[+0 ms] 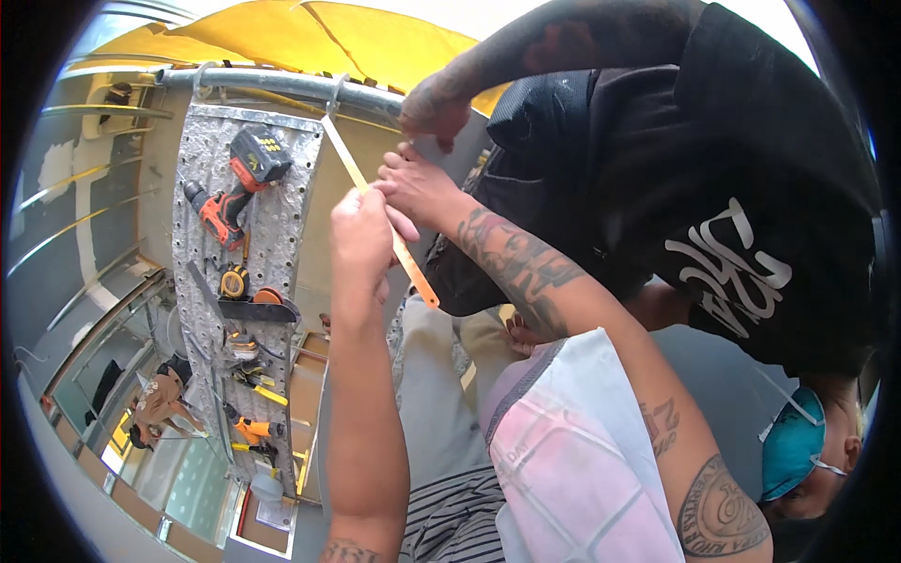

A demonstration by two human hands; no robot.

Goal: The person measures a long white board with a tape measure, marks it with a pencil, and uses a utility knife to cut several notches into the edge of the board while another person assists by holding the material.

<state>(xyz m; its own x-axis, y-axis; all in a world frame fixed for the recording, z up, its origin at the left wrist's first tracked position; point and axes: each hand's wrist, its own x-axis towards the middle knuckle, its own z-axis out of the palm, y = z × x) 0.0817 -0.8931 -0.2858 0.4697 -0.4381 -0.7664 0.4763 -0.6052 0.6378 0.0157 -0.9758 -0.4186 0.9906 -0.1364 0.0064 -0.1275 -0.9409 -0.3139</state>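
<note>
The grey perforated metal tool board (272,169) hangs from the round steel pipe (282,84), an orange cordless drill (230,192) clipped to it. My right hand (418,188) and left hand (361,235) have their fingers clamped on the long yellow-and-orange flat strip (375,202) running up to the pipe. I'd judge it best held taut and straight, beside my co-worker's hand (434,108).

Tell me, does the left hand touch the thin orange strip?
Touching. In the head view the left hand closes its fingers around the orange strip, which comes out above and below them with no gap.
</note>
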